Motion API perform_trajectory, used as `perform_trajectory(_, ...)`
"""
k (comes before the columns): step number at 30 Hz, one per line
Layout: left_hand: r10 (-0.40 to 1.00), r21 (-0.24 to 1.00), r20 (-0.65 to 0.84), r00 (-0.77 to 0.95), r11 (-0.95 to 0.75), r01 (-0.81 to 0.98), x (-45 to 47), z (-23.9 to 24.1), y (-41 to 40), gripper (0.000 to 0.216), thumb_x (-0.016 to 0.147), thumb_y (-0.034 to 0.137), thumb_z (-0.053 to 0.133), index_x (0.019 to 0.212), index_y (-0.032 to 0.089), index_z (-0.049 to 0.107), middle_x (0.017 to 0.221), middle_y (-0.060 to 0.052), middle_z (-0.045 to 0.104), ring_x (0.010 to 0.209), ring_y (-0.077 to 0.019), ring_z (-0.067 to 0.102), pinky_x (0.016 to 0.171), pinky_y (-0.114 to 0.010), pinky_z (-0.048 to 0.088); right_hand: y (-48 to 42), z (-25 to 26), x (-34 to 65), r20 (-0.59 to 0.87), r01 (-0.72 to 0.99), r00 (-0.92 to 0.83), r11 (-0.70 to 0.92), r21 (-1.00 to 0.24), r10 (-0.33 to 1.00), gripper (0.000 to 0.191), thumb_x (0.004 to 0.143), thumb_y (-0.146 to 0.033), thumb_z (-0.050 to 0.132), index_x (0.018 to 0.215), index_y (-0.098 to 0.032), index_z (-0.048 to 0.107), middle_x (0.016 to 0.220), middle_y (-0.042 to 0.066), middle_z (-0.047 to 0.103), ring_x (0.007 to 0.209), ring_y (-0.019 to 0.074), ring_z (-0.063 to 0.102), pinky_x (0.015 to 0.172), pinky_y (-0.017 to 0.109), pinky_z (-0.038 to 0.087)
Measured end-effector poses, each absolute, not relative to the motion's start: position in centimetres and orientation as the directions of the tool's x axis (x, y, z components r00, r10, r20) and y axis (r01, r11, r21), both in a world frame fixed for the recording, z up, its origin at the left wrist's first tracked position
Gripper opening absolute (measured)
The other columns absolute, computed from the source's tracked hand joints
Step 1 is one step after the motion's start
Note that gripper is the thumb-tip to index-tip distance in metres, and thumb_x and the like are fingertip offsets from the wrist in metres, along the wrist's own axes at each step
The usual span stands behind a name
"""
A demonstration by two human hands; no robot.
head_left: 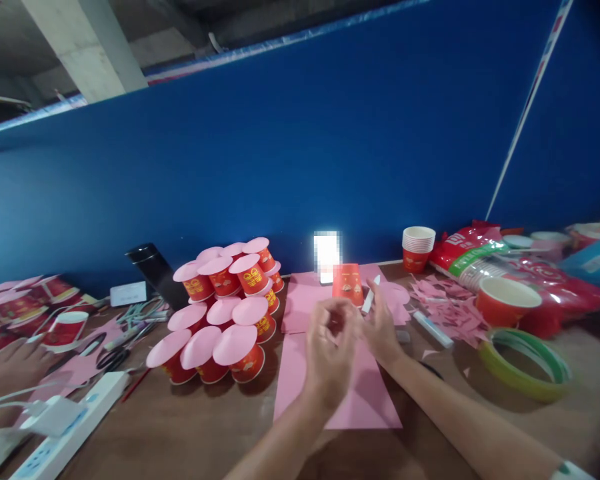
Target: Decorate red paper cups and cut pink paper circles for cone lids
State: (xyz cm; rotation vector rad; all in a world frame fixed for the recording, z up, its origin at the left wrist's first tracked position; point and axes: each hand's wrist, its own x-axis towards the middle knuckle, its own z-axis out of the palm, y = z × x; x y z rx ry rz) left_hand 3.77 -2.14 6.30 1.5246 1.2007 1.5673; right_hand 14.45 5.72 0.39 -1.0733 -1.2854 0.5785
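Note:
My left hand [331, 350] is raised over pink paper, its fingers curled into a loop, and whatever they pinch is hidden. Just beyond it a red paper cup [349, 281] stands upside down, its lower edge partly covered by the fingers. My right hand [383, 330] is beside the left, fingers closed around a slim white tube [368, 301] with a pale tip pointing up. Beneath both hands lie pink paper sheets [363, 400]. A bright phone screen [327, 253] is propped behind the cup.
Left stand stacked red cups topped with pink discs [239, 343], a black bottle [155, 273] and a power strip [75, 427]. Another person's hand [17, 367] is far left. Right are pink scraps [447, 307], a white tube [433, 329], stacked cups [418, 250] and a tape roll [525, 390].

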Motion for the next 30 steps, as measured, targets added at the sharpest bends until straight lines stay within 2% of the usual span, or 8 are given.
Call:
perform_trajectory(3,0.936,0.945,0.300,-0.184,-0.266,0.188,2.2,5.2,1.6,0.037,0.086,0.056,0.043,0.103,0.026,0.058,0.084,-0.006,0.062,0.078,-0.0199,0.059,0.070,-0.038,0.049,5.7,0.5,14.4,0.482,0.255,0.255,0.423,-0.870,0.838,0.070,0.077,-0.046,0.063,0.135,-0.015,0.039,0.118,0.016,0.059,0.105,0.0280,0.060,0.085,0.044,0.052)
perform_trajectory(6,0.963,0.983,0.158,-0.218,-0.132,0.128,0.8,2.7,3.0,0.039,0.084,0.060,0.043,0.093,0.026,0.058,0.066,-0.003,0.056,0.055,-0.0163,0.053,0.049,-0.033,0.043,5.9,0.4,14.5,0.530,0.292,0.237,0.460,-0.838,0.814,0.066,0.080,-0.046,0.059,0.135,-0.015,0.038,0.120,0.016,0.058,0.110,0.0277,0.058,0.091,0.045,0.050)
perform_trajectory(12,0.963,0.989,0.055,-0.264,-0.088,-0.117,0.5,0.8,3.2,0.045,0.086,0.063,0.036,0.078,0.023,0.054,0.046,0.006,0.028,0.035,-0.0072,0.025,0.034,-0.023,0.022,6.2,-0.2,14.7,0.500,0.212,0.102,0.472,-0.856,0.860,0.059,0.084,-0.044,0.056,0.134,-0.018,0.042,0.133,0.015,0.050,0.118,0.0276,0.053,0.090,0.043,0.052)
perform_trajectory(14,0.959,0.978,0.036,-0.281,-0.092,-0.187,0.4,0.8,3.2,0.049,0.087,0.064,0.031,0.080,0.022,0.054,0.047,0.006,0.027,0.036,-0.0078,0.029,0.036,-0.023,0.024,6.1,-0.3,14.7,0.469,0.149,0.049,0.458,-0.877,0.882,0.059,0.084,-0.043,0.055,0.135,-0.018,0.040,0.138,0.015,0.045,0.120,0.0289,0.051,0.085,0.042,0.055)
perform_trajectory(16,0.954,0.961,0.035,-0.296,-0.114,-0.253,0.3,0.7,3.1,0.048,0.086,0.064,0.033,0.095,0.022,0.054,0.055,0.004,0.039,0.043,-0.0096,0.041,0.039,-0.024,0.031,5.9,-0.3,14.6,0.447,0.095,0.011,0.444,-0.891,0.894,0.059,0.085,-0.043,0.054,0.136,-0.019,0.039,0.141,0.015,0.041,0.123,0.0303,0.048,0.079,0.040,0.058)
perform_trajectory(20,0.987,0.939,0.099,-0.127,-0.135,-0.316,0.4,0.8,2.6,0.047,0.088,0.057,0.041,0.119,0.021,0.044,0.094,-0.005,0.060,0.073,-0.0140,0.061,0.059,-0.026,0.048,5.6,-0.3,14.4,0.426,0.040,-0.026,0.427,-0.903,0.904,0.058,0.085,-0.042,0.055,0.136,-0.021,0.040,0.140,0.015,0.042,0.123,0.0316,0.048,0.074,0.040,0.060)
perform_trajectory(24,0.977,0.939,0.214,-0.025,-0.213,-0.269,0.8,1.2,2.1,0.043,0.085,0.045,0.055,0.116,0.017,0.050,0.110,-0.009,0.061,0.093,-0.0161,0.060,0.081,-0.028,0.047,5.5,-0.4,14.4,0.423,0.015,-0.064,0.424,-0.905,0.904,0.057,0.085,-0.042,0.054,0.136,-0.022,0.040,0.141,0.014,0.041,0.121,0.0307,0.050,0.077,0.040,0.059)
perform_trajectory(30,0.975,0.917,0.204,-0.092,-0.224,-0.330,0.9,0.7,2.6,0.047,0.078,0.041,0.065,0.117,0.018,0.051,0.114,-0.009,0.062,0.099,-0.0188,0.060,0.086,-0.030,0.046,5.4,-0.1,14.4,0.409,0.104,-0.094,0.418,-0.903,0.907,0.060,0.085,-0.045,0.056,0.138,-0.023,0.038,0.142,0.012,0.043,0.126,0.0291,0.045,0.087,0.039,0.055)
